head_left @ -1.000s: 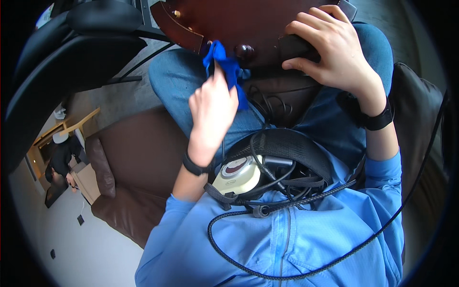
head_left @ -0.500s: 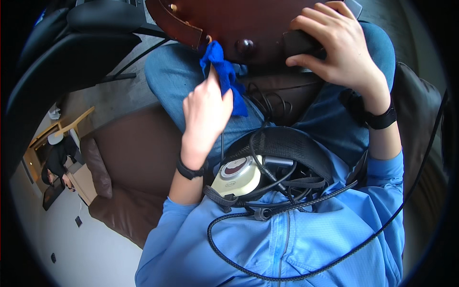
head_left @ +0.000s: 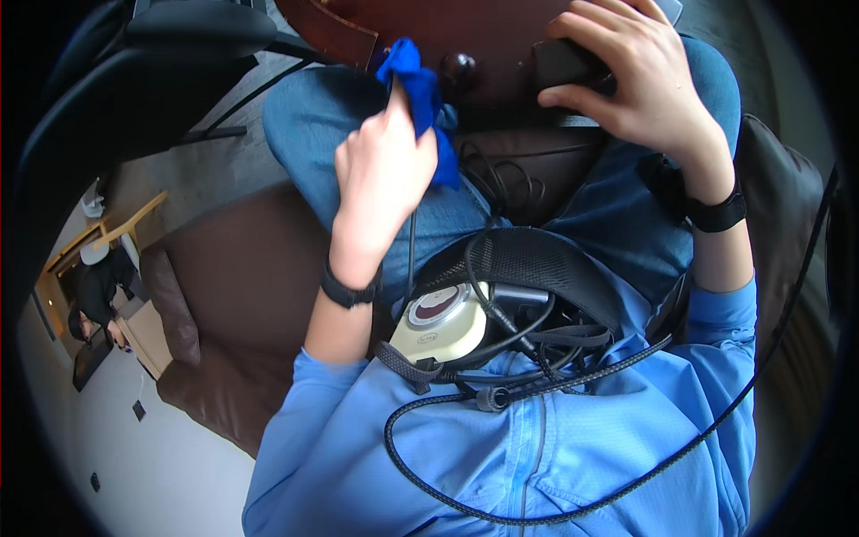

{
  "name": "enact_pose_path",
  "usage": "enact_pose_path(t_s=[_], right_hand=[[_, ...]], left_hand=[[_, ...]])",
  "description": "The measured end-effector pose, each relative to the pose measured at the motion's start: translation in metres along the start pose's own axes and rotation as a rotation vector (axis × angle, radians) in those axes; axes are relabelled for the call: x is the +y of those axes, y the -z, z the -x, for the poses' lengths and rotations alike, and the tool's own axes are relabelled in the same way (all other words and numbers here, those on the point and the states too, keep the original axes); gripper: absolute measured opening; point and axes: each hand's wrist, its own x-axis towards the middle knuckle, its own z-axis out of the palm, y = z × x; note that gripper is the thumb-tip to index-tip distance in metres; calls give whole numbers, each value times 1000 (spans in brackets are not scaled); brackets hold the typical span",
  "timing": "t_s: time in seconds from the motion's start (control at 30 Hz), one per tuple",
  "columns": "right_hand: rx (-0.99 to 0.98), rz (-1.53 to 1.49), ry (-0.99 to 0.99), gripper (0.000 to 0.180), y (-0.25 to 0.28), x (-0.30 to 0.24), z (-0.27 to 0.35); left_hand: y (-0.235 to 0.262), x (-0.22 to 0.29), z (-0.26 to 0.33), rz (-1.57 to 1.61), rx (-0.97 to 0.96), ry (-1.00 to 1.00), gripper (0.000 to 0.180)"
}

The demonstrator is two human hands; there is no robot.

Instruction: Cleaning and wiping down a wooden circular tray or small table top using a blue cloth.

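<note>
Cloth of bright blue (head_left: 419, 89) lies bunched at upper centre of the frame in the left hand (head_left: 380, 179), which is mostly curled with its index finger straight along the fabric, at the lower edge of a reddish-brown wooden body (head_left: 474, 25). Toward the upper right, the right hand (head_left: 649, 85), half open, spreads its fingers and thumb around a black block (head_left: 562, 64) on that edge, right of a round dark knob (head_left: 459, 69).

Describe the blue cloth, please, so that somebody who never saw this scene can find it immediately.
Start at the large red-brown wooden object at the top of the picture. At its lower edge, in the left hand, is a crumpled cloth. Its deep, vivid blue sets it apart from the paler blue jeans behind it.
</note>
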Motion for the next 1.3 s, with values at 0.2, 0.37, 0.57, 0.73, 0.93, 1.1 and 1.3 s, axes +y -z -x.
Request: enact_pose_path(t_s=[0.2, 0.37, 0.57, 0.73, 0.93, 1.1, 1.3], right_hand=[[-60, 63, -64, 36, -5, 0, 3], [21, 35, 19, 44, -12, 5, 5], [20, 14, -65, 42, -10, 2, 7], [90, -4, -57, 41, -13, 1, 8], [52, 5, -74, 40, -10, -2, 9], [54, -11, -61, 39, -10, -3, 4], [120, 20, -49, 40, -18, -1, 8]], left_hand=[[-4, -9, 7, 76, 3, 2, 60], [13, -5, -12, 34, -55, -22, 59], [3, -14, 18, 77, -81, 13, 59], [4, -7, 12, 6, -25, -22, 58], [6, 3, -1, 13, -26, -7, 52], [6, -6, 2, 50, -49, -27, 64], [2, -13, 7, 73, -56, -16, 62]])
